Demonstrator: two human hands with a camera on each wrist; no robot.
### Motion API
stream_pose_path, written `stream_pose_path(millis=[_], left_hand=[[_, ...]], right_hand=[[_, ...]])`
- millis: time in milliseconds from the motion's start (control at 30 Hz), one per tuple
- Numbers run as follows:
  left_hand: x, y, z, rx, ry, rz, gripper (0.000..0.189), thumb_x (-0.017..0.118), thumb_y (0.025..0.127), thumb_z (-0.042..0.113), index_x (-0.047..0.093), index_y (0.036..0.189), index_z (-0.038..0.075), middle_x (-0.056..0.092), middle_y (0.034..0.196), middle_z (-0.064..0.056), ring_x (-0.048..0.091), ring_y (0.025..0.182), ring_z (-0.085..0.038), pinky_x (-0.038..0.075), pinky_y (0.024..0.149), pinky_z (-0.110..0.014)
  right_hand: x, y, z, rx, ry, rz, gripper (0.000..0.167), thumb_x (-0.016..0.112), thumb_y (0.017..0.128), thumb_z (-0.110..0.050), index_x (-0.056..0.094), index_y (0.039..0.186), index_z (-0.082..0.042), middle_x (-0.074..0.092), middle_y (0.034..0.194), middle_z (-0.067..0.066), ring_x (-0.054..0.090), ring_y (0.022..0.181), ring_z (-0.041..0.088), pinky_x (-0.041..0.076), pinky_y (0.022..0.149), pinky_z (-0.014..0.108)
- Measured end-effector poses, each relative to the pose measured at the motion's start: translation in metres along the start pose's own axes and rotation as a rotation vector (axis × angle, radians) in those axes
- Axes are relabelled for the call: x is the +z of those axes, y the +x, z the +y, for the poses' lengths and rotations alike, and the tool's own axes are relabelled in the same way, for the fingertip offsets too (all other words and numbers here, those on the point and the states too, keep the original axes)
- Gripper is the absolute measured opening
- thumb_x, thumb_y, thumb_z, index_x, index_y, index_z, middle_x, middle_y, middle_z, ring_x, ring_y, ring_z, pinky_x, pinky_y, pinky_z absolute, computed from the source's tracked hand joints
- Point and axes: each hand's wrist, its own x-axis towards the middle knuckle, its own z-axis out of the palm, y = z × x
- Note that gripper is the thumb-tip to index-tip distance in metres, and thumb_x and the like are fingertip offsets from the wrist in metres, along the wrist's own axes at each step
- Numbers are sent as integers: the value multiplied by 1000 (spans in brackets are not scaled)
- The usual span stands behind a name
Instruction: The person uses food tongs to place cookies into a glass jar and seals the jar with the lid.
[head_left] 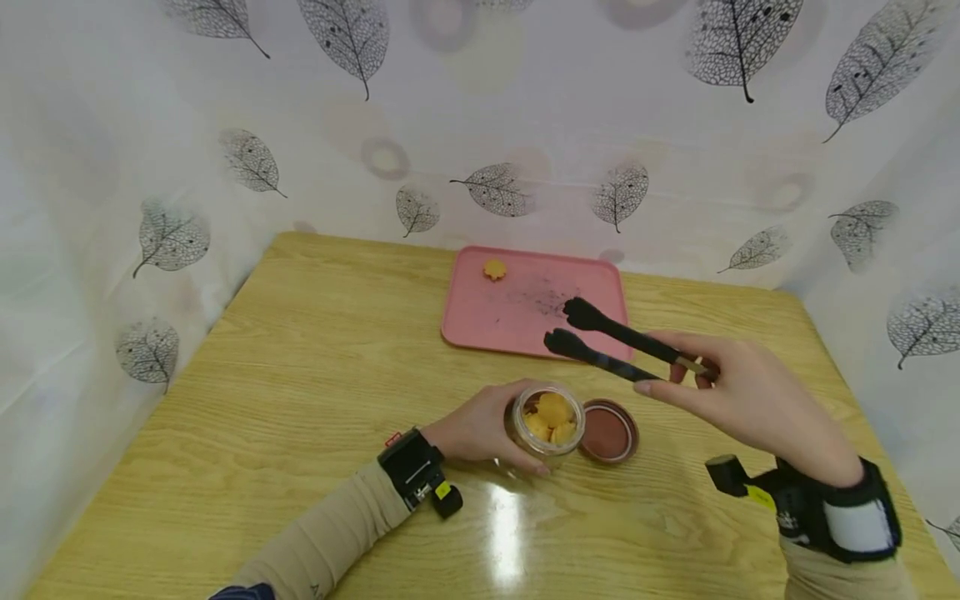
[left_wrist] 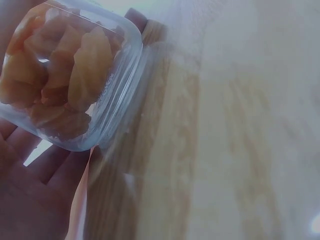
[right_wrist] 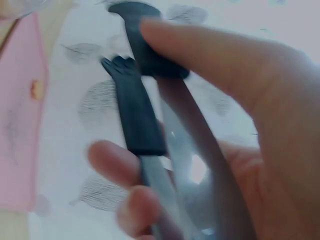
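My left hand (head_left: 480, 423) grips a clear glass jar (head_left: 557, 452) from its left side, its mouth facing up. Inside are several orange-yellow pieces (head_left: 553, 410), which show through the jar's bottom and wall in the left wrist view. My right hand (head_left: 738, 387) holds black-tipped metal tongs (head_left: 628, 337), pinched between thumb and fingers. The tongs' arms are spread with nothing between the tips, which overlap the right front of a pink tray (head_left: 468, 317) in the head view. One flower-shaped orange piece (head_left: 495, 269) lies near that tray's back left corner.
A reddish-brown round lid (head_left: 607, 433) lies on the wooden table (head_left: 315, 350), close to the right of the jar. White curtains (head_left: 510, 108) with a leaf print hang behind the table and at both sides.
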Motion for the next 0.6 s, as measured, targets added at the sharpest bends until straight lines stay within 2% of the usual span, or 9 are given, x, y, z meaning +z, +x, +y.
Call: stream_pose_path(millis=[133, 233, 267, 333, 500, 600], left_hand=[[0, 0, 0, 3, -2, 3, 91, 98, 68, 34, 50, 145, 28, 58, 133, 15, 54, 123, -6, 43, 107, -31], [0, 0, 0, 5, 3, 6, 90, 98, 68, 35, 51, 144, 29, 58, 133, 15, 54, 123, -6, 43, 107, -31], [1, 0, 0, 6, 5, 7, 90, 98, 68, 35, 51, 144, 29, 58, 132, 15, 54, 122, -6, 43, 107, -30], [1, 0, -1, 5, 9, 8, 90, 98, 68, 36, 50, 144, 29, 58, 133, 15, 54, 122, -6, 43, 107, -30], [1, 1, -3, 12, 0, 3, 91, 98, 68, 34, 50, 145, 30, 57, 134, 15, 53, 123, -6, 42, 108, -30], [1, 1, -4, 22, -15, -2, 92, 98, 68, 32, 49, 146, 31, 57, 135, 15, 53, 124, -6, 42, 108, -31]], right_hand=[[19, 47, 8, 17, 24, 13, 74, 72, 89, -60, 61, 142, -9, 63, 83, -1, 44, 55, 17, 33, 47, 30], [39, 85, 17, 16, 45, 11, 74, 74, 87, -60, 64, 138, -9, 62, 78, 6, 47, 58, 20, 36, 50, 32], [46, 97, 20, 17, 49, 9, 73, 74, 86, -60, 65, 138, -9, 64, 81, 8, 50, 61, 21, 39, 52, 33], [59, 117, 25, 15, 51, 10, 67, 77, 86, -55, 68, 134, -10, 69, 89, 12, 55, 68, 21, 44, 58, 36], [86, 156, 32, -13, 61, 10, 43, 82, 85, -41, 78, 114, -9, 74, 93, 10, 56, 67, 25, 48, 67, 42], [95, 173, 28, -13, 42, 38, 41, 84, 83, -38, 79, 109, -7, 75, 92, 10, 60, 70, 25, 50, 70, 41]])
